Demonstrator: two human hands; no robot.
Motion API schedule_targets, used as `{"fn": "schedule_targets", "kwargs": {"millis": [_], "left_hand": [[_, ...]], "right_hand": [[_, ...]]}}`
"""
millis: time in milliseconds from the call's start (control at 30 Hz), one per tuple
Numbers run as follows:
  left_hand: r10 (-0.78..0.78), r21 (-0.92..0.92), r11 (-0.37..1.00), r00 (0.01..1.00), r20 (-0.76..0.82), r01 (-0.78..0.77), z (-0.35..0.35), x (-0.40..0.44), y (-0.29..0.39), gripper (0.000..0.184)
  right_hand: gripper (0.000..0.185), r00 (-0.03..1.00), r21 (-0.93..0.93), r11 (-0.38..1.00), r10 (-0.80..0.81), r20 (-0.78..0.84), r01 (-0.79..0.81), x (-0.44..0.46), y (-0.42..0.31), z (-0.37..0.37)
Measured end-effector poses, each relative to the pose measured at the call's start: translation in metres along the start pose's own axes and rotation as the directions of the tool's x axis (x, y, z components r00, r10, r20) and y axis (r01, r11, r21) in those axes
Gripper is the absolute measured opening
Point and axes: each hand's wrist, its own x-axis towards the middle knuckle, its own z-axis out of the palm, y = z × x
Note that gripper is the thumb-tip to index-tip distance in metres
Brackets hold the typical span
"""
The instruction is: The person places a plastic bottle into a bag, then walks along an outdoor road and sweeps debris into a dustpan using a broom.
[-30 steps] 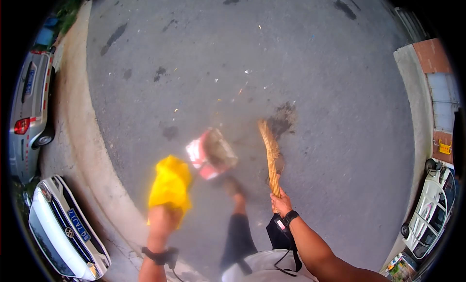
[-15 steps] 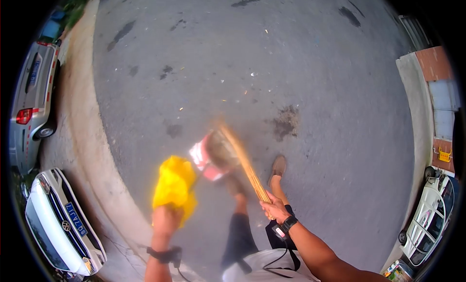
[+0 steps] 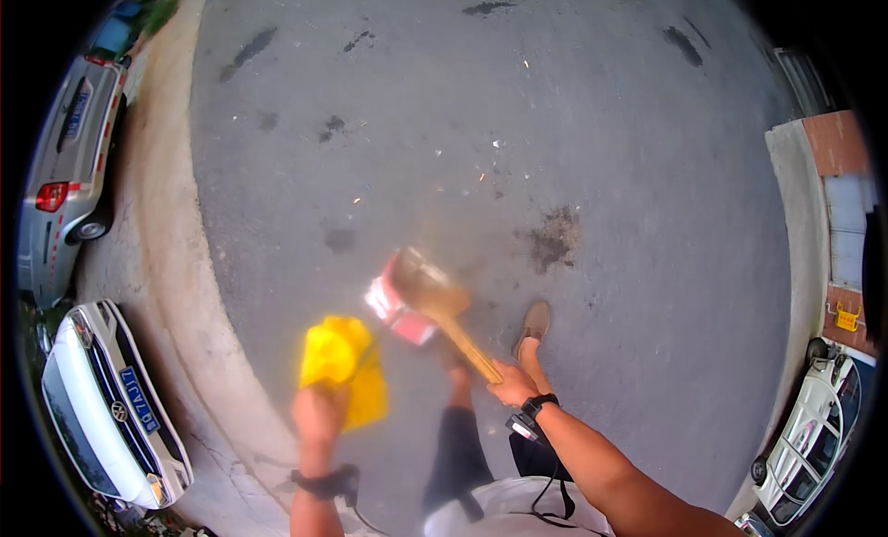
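My right hand is closed round the handle of a straw broom. The broom's head is blurred and lies over the opening of a red and white dustpan. Beside it, my left hand is closed on a yellow cloth or bag; a thin rod seems to run from there toward the dustpan. Small scraps of litter dot the grey pavement ahead.
A white car and a silver vehicle stand at the left beyond a concrete strip. Another white car is at the right, near a wall. My foot is right of the dustpan.
The broom has swung left from beside the dustpan to over its opening, with my right hand moving left too. The pavement and cars have shifted slightly in view.
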Motion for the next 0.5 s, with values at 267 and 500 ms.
{"fn": "schedule_targets", "kwargs": {"millis": [267, 500], "left_hand": [[-0.152, -0.045, 0.987, 0.988, -0.003, 0.151, -0.005, 0.0, -0.036, 0.034], [-0.198, 0.01, 0.98, 0.978, 0.064, 0.198, -0.004, 0.017, -0.035, 0.035]], "right_hand": [[0.073, 0.96, -0.309, 0.95, -0.054, -0.274, -0.034, 0.032, -0.023, -0.042], [0.053, 0.995, -0.387, 0.921, -0.072, -0.068, 0.04, 0.089, -0.051, 0.01]]}}
